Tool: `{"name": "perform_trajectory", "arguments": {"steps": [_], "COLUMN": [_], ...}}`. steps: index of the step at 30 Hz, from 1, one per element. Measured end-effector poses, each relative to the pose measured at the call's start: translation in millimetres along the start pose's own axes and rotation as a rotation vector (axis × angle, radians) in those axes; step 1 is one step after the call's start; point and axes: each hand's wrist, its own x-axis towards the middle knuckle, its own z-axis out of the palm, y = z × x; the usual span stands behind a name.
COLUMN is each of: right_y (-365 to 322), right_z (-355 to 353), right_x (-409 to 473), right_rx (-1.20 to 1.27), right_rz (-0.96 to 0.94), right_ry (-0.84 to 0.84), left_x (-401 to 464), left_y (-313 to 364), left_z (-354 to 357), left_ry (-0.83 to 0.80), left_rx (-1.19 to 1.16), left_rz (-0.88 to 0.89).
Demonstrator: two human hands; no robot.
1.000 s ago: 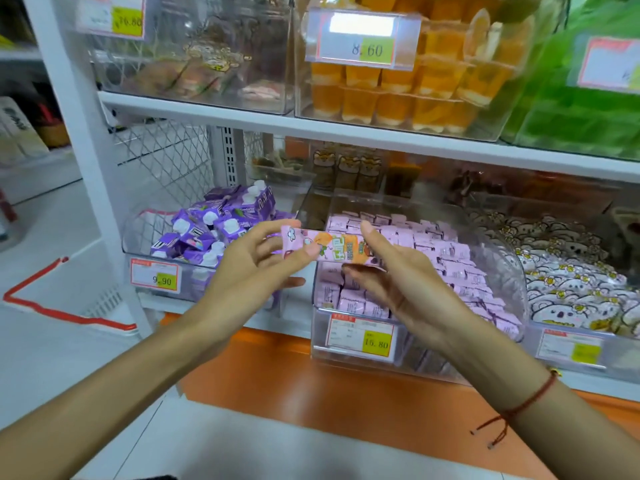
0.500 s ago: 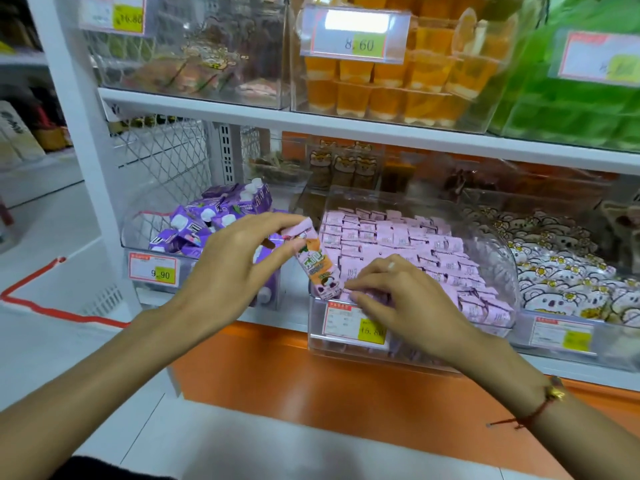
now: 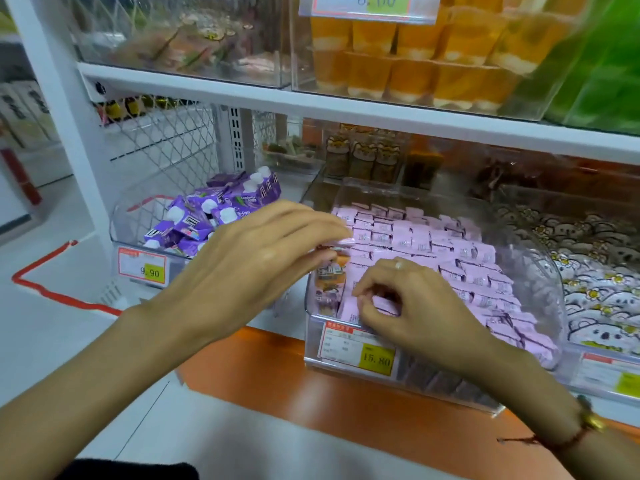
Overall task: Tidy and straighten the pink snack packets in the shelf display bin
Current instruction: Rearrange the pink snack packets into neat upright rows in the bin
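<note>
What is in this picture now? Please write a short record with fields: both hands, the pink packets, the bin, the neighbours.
left hand: left hand above the bin's front left corner, fingertips holding the top of one long packet
right hand: right hand pinching pink packets at the front row
pink packets: pink packets in rows filling the bin
bin: clear bin, price tag reading 15.80
left neighbour: purple packets
right neighbour: white bear-print packets

A shop: white shelves point(image 3: 346, 102) carry clear bins point(image 3: 540, 268) of packed snacks, each bin fronted by a price tag point(image 3: 358, 351) (the near one reads 15.80, the left one point(image 3: 142, 268) 9.90), with orange jelly cups point(image 3: 415, 71) stacked above.
</note>
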Motion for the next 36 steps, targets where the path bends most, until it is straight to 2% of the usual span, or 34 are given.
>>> {"name": "perform_trajectory", "arguments": {"steps": [2,5,7,14,21,23,25,28,30,34,36], "right_y": [-2.0,-2.5,-1.7,-0.4,-4.6,-6.5,-8.9,-14.2,-16.7,-19.2,-20.1], "right_z": [1.6,3.0,2.2,-1.9,1.8,2.7,2.7,4.5,7.9,13.0,15.4], "right_x": [1.1,1.3,0.1,-11.6,-18.9,-17.5,-11.2,0.0,4.2,4.0,4.6], "right_rx": [-0.033,-0.035,-0.032,-0.061,-0.106,-0.063,-0.001,0.026,0.081,0.153,0.108], "right_rz": [-0.023,-0.029,-0.033,-0.016,0.008,0.033,0.068,0.072,0.034,0.039,0.026], "right_ry": [-0.004,-0.002,-0.002,-0.044,-0.042,-0.024,0.043,0.105,0.068,0.033,0.042], "left_x": [-3.1,-11.3,-16.2,-23.9,-23.3,-28.2,-34.3,-36.2,-32.0,-26.1,-24.1], "left_y": [-3.2,-3.9,-2.7,11.6,21.2,19.8,16.5,11.0,9.8,16.2,20.0], "left_z": [2.3,10.2,18.1,26.1,25.4,24.4,24.3,26.6,27.7,38.4,42.4], "left_ry": [-0.013,-0.205,-0.28,-0.185,-0.262,-0.215,-0.094,0.113,0.134,0.053,0.078], "left_rx": [-0.027,-0.059,0.002,0.16,0.192,0.074,-0.116,-0.416,-0.644,-0.894,-1.015], "left_rz": [-0.029,-0.079,-0.058,-0.005,0.007,-0.063,-0.216,-0.578,-0.804,-0.833,-0.842]}}
